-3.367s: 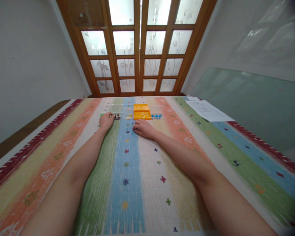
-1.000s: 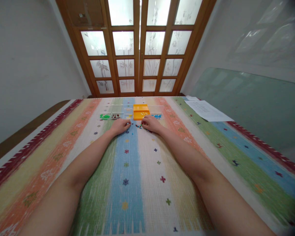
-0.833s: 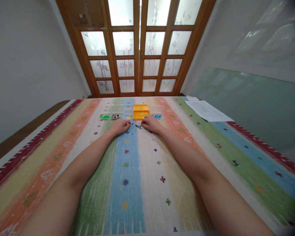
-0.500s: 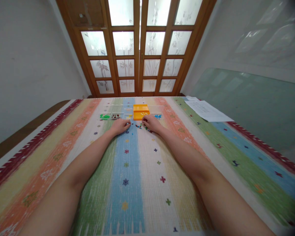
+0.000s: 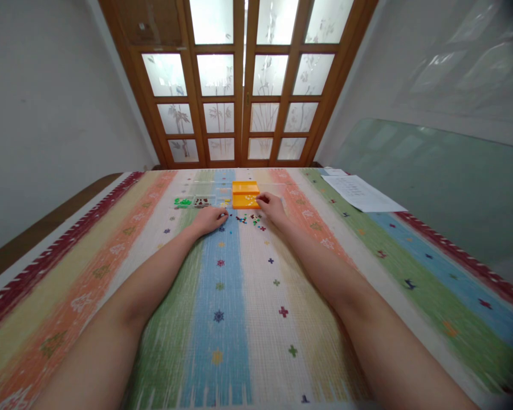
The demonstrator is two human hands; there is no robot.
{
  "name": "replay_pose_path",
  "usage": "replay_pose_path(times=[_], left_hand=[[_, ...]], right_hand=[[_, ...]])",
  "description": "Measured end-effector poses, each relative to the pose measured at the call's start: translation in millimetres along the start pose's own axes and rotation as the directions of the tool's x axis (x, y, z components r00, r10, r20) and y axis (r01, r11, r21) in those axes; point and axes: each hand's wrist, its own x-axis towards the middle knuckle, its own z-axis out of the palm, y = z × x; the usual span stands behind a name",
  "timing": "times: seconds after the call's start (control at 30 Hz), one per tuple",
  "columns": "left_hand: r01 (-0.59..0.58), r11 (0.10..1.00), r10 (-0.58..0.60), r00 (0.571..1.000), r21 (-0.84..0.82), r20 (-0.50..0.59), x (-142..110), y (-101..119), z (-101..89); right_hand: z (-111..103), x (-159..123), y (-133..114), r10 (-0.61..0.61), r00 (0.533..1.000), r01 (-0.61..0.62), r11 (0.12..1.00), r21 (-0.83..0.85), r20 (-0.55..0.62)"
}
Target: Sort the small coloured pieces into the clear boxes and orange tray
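Observation:
My left hand (image 5: 211, 221) rests on the cloth, fingers curled and thumb against them, just in front of the clear compartment boxes. Anything in its fingers is too small to make out. My right hand (image 5: 272, 207) is pinched at the right edge of the open yellow box (image 5: 245, 188); what it pinches, if anything, I cannot tell. White bits (image 5: 251, 198) lie inside that box. Between my hands are small mixed-colour pieces (image 5: 255, 218) in loose heaps. To the left, compartments hold green pieces (image 5: 182, 202), dark brown pieces (image 5: 202, 201) and yellow pieces (image 5: 225, 202).
A striped, patterned tablecloth (image 5: 220, 359) covers the table. White printed sheets (image 5: 361, 192) lie at the right rear. A pale green glass-like panel (image 5: 436, 171) leans along the right wall, and wood-framed glass doors (image 5: 244, 97) stand beyond the table.
My right hand has moved right, off the mixed pieces, to the yellow box's right edge. It now covers the blue pieces. My left hand has barely moved.

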Motion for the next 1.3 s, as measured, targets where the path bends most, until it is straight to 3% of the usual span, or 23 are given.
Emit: replay_pose_path(times=[0.33,0.53,0.6,0.77,1.03,1.3], left_hand=[[0.011,1.000,-0.011,1.000,0.001,0.013,-1,2,-1.8],[0.001,1.000,-0.001,1.000,-0.008,0.010,-1,3,-3.3],[0.009,1.000,-0.009,1.000,-0.009,0.013,-1,4,-3.8],[0.025,1.000,-0.025,1.000,-0.006,0.020,-2,5,-3.9],[0.008,1.000,-0.008,1.000,-0.005,0.015,-2,5,-4.1],[0.022,1.000,-0.022,1.000,0.000,0.020,-2,6,-3.6]], right_hand=[[-2,1,-4,0.006,0.999,-0.005,0.999,0.036,-0.037],[0,-10,-21,-0.082,0.989,0.089,0.995,-0.053,0.126],[2,-16,-29,-0.137,0.959,0.170,0.979,-0.117,0.247],[5,-23,-47,-0.229,0.830,0.399,0.881,-0.255,0.509],[3,-26,-49,-0.278,0.732,0.518,0.820,-0.243,0.622],[-1,-24,-47,-0.282,0.712,0.538,0.808,-0.241,0.643]])
